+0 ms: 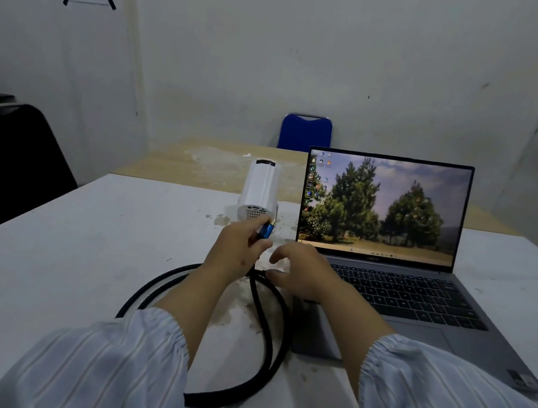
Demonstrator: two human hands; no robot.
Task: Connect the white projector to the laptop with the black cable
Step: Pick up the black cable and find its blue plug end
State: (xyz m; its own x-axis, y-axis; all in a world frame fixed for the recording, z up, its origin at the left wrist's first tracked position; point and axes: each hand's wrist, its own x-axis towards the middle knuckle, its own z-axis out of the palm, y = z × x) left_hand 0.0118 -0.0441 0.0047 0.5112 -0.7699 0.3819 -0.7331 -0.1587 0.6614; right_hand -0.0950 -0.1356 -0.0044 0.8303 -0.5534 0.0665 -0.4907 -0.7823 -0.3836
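Behind projector (260,187): left hand (236,251) pinches blue plug (266,230), aimed at rear ports.
Right hand (303,271): fingers loosely curled, steadying black cable (266,310).

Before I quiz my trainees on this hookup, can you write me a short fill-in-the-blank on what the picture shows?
1. The left hand holds the cable's ____ plug near the projector.
2. The laptop stands to the ____ of the projector.
3. The laptop's lid is ____.
4. The black cable lies in a ____ on the table.

Missing words: blue; right; open; loop
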